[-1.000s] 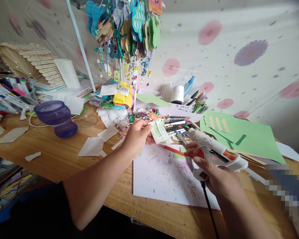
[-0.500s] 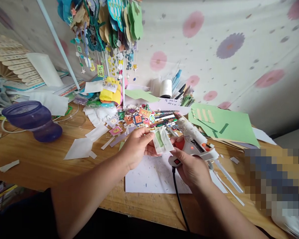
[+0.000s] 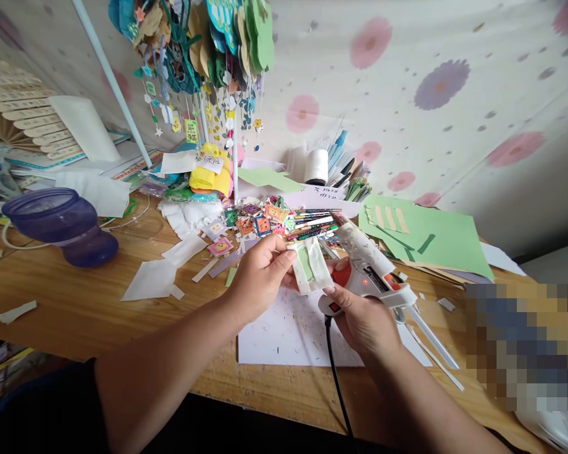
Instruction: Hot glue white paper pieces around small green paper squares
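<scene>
Between the thumb and fingers of my left hand (image 3: 260,277) is a small green card (image 3: 305,261) with white, tissue-like paper (image 3: 316,265) folded over its edges. My right hand (image 3: 366,315) is wrapped round a white hot glue gun (image 3: 360,252), whose small light glows red. The thumb of that hand reaches the lower right corner of the card. The gun's nozzle points up and away, toward the pens, and a clear glue stick (image 3: 433,337) sticks out of its rear. Most of my left fingers are hidden behind the card.
Below my hands lies a white sheet (image 3: 284,334) with specks on it. Small decorated cards (image 3: 262,224) and pens (image 3: 312,219) are heaped behind. A purple translucent jar (image 3: 57,217) stands left, green paper (image 3: 447,233) lies right. The gun's black cord (image 3: 337,378) runs off the front edge.
The card has tilted slightly, and its white paper flap at the right looks shifted. Both hands keep their holds and have hardly moved.
</scene>
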A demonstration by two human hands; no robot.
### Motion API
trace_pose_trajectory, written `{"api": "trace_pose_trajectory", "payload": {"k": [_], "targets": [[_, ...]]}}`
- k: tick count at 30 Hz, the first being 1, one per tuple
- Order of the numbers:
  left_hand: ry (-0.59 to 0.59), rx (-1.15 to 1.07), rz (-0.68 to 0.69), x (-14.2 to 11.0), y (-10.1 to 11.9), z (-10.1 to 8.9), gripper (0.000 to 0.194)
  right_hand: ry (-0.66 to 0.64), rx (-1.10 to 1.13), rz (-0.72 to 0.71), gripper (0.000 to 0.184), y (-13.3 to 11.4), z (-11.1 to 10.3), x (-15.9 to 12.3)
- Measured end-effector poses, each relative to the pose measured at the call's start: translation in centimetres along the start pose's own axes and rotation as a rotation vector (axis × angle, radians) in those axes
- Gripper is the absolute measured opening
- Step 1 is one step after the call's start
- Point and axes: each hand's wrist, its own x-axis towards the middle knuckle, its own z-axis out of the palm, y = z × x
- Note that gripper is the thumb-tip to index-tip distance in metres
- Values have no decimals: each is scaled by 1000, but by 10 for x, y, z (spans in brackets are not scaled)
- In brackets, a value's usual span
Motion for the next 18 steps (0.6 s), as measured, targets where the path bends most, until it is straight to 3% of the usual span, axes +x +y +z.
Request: {"api": "trace_pose_trajectory", "payload": {"k": [10, 18], "targets": [[-37, 29, 78, 2, 0, -4, 24, -20, 23, -47, 18, 0, -8, 0], [-66, -47, -4, 2, -2, -4, 24, 40, -21, -79, 22, 5, -10, 1]]}}
